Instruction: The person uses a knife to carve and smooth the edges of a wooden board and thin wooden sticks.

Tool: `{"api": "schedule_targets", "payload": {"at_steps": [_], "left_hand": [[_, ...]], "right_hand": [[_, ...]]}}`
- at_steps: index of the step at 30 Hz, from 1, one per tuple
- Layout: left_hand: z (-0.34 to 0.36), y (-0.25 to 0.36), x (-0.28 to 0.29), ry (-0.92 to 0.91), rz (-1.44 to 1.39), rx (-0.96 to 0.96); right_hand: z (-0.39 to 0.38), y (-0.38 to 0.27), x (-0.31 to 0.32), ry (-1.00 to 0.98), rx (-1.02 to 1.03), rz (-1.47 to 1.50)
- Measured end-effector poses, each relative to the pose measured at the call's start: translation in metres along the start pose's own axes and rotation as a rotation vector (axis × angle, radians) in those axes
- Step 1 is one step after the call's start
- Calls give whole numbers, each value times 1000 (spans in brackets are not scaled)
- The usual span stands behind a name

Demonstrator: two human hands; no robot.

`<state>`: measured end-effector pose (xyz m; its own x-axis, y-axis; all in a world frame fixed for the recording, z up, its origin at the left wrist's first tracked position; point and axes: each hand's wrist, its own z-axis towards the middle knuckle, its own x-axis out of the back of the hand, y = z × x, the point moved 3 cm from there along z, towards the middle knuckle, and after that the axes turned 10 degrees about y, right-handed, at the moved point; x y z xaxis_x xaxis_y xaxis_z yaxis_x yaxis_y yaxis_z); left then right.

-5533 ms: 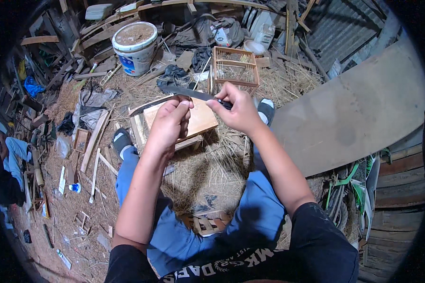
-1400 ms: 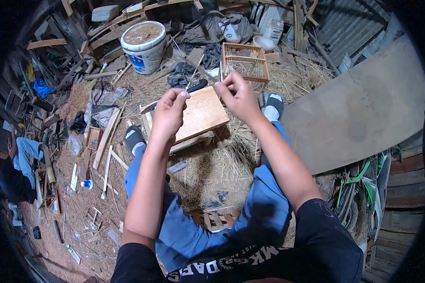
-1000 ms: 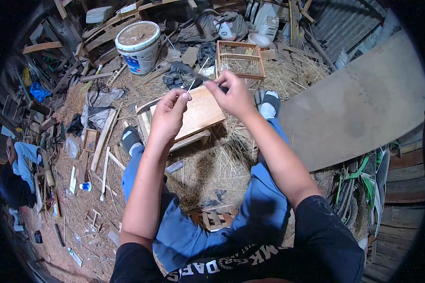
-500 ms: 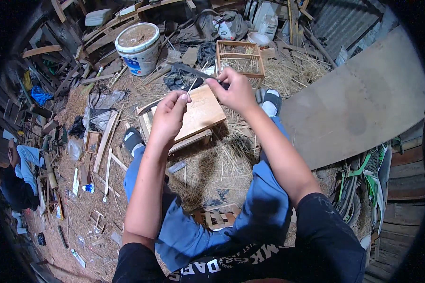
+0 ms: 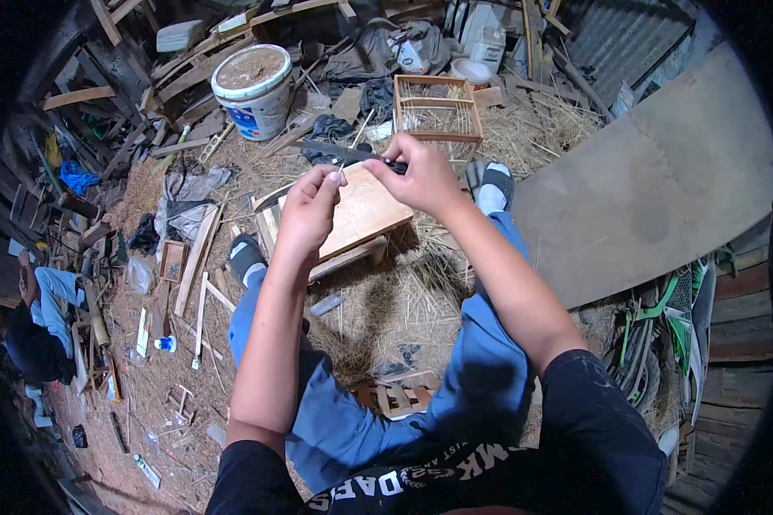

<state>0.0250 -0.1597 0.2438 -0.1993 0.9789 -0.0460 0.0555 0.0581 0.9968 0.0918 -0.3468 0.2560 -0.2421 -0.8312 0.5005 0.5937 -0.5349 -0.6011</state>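
Observation:
My left hand [image 5: 312, 204] is closed, pinching a thin pale stick [image 5: 343, 164] that pokes up past the fingertips. In my right hand [image 5: 423, 178] is the dark handle of a knife [image 5: 333, 151]; its long dark blade points left and crosses close to the stick's upper end. Whether the edge touches the stick, I cannot tell. Both hands are held above a low wooden stool-like block [image 5: 365, 213] with a pale flat top, between my feet. Another dark curved tool [image 5: 270, 196], perhaps a blade, lies at the block's left edge.
Beyond the block stands a small wooden frame with thin bars [image 5: 439, 110]. A filled white bucket [image 5: 253, 90] is at the far left. A large board [image 5: 644, 189] leans in on the right, above a green bicycle-like frame [image 5: 661, 318]. Another person [image 5: 47, 318] sits at the left.
My right hand has shifted slightly down and left. The knife blade has dropped from a steep slant to nearly level, nearer the stick. My left hand stays almost in place.

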Motion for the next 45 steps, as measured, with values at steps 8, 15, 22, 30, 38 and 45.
{"api": "schedule_targets", "payload": {"at_steps": [8, 15, 22, 30, 38, 45], "left_hand": [[3, -6, 2, 15, 48, -35], [2, -5, 3, 10, 44, -39], [-2, 5, 4, -11, -16, 79], [0, 3, 3, -10, -66, 149], [-2, 0, 7, -85, -55, 131], [1, 0, 12, -31, -40, 130]], "right_hand": [[1, -4, -4, 24, -46, 107], [15, 31, 9, 41, -240, 21], [-2, 7, 4, 62, -72, 94], [-6, -5, -7, -45, 11, 18], [1, 2, 0, -24, -32, 15], [-5, -5, -4, -88, -12, -7]]}}
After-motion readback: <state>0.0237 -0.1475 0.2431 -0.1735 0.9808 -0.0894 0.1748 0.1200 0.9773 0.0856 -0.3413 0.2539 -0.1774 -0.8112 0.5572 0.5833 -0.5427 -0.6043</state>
